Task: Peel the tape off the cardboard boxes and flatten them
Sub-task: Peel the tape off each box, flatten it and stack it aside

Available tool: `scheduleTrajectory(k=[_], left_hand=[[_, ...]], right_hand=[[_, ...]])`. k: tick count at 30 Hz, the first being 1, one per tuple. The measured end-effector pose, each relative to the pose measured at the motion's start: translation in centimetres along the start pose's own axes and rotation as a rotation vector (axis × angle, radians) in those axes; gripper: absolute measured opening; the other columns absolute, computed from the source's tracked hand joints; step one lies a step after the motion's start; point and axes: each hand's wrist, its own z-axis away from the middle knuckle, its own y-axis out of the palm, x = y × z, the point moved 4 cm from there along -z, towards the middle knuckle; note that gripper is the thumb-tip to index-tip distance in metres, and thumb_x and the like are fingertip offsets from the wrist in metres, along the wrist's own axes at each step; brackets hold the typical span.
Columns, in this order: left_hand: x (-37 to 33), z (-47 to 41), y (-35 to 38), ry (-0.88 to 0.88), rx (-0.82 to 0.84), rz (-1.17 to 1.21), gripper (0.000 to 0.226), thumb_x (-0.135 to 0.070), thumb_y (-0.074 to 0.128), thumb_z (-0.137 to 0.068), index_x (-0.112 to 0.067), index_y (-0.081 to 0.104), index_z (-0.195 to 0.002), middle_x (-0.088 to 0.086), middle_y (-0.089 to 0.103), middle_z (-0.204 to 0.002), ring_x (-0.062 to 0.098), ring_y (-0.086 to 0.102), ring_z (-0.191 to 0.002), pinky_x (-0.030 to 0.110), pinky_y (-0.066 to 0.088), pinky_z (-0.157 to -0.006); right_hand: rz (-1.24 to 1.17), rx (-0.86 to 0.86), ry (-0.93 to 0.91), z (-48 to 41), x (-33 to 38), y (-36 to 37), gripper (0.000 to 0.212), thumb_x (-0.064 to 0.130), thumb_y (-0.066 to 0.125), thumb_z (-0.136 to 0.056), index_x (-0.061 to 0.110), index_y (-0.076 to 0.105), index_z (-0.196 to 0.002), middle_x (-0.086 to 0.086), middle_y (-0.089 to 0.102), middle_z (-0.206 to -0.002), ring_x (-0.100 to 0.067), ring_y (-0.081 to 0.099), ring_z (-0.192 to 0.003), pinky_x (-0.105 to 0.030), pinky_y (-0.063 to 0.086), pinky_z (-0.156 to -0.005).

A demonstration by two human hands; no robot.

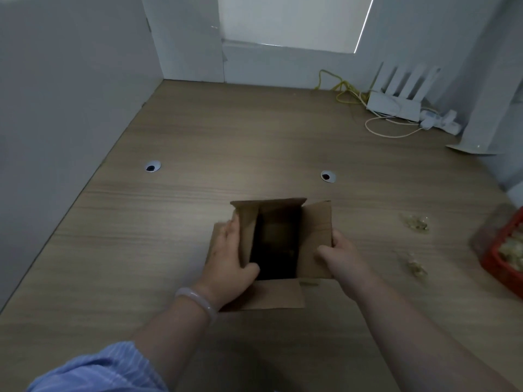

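Both hands hold the box [278, 295]: my left hand [230, 258] grips the left flap [246, 226], thumb curled over its inner edge at the dark opening and fingers along the outside, while my right hand [341, 254] pinches the right flap [317, 222], thumb on its inner face and fingers behind its edge. Under them spreads a wood-grain table [198, 131], closed in on the left and far sides by white walls [70, 94]. The box stands on the table just in front of me, near the middle, its top open, the near flap folded out flat toward me and the far flap raised. A blue striped sleeve [99, 369] covers my left arm at the near edge. At the right edge sits a red basket [499, 261] with pale crumpled stuff inside. In the far right corner is a white router [394, 107] with four antennas, a power strip [443, 123] just beside it, and a yellow cable [341, 87] and a white cable [382, 134] trailing from it. Two crumpled clear scraps [416, 222], perhaps tape, lie between box and basket. Two round holes [152, 166] are set in the tabletop beyond the box. A pale bracelet [198, 301] circles my left wrist.
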Motion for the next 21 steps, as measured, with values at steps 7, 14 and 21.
scheduleTrajectory(k=[7, 14, 21], left_hand=[[1.1, 1.4, -4.0, 0.120, -0.096, 0.268, 0.079, 0.009, 0.046, -0.078, -0.038, 0.039, -0.141, -0.007, 0.058, -0.126, 0.013, 0.053, -0.120, 0.026, 0.046, -0.098], [3.5, 4.3, -2.8, 0.229, 0.148, -0.218, 0.088, 0.010, 0.044, -0.078, -0.056, 0.032, -0.135, -0.023, 0.034, -0.145, -0.001, 0.031, -0.134, 0.007, 0.014, -0.109], [4.9, 5.4, 1.1, 0.320, 0.452, -0.594, 0.082, -0.016, 0.048, -0.079, -0.052, 0.015, -0.144, -0.008, 0.001, -0.160, 0.012, 0.011, -0.145, 0.016, 0.001, -0.111]], right_hand=[[-0.322, 0.026, 0.028, 0.2, -0.6, -1.1, 0.059, -0.004, 0.058, -0.067, 0.012, 0.049, -0.123, -0.018, 0.062, -0.105, -0.029, 0.060, -0.095, -0.039, 0.052, -0.074], [-0.639, 0.236, 0.136, 1.3, -1.0, -1.4, 0.033, 0.035, 0.037, -0.092, 0.029, 0.065, -0.108, 0.002, 0.072, -0.095, -0.018, 0.062, -0.085, -0.037, 0.047, -0.075], [0.371, -0.065, 0.042, -0.2, -6.0, -0.8, 0.059, 0.028, 0.067, -0.085, 0.019, 0.044, -0.138, -0.009, 0.048, -0.138, -0.022, 0.050, -0.120, -0.029, 0.039, -0.095]])
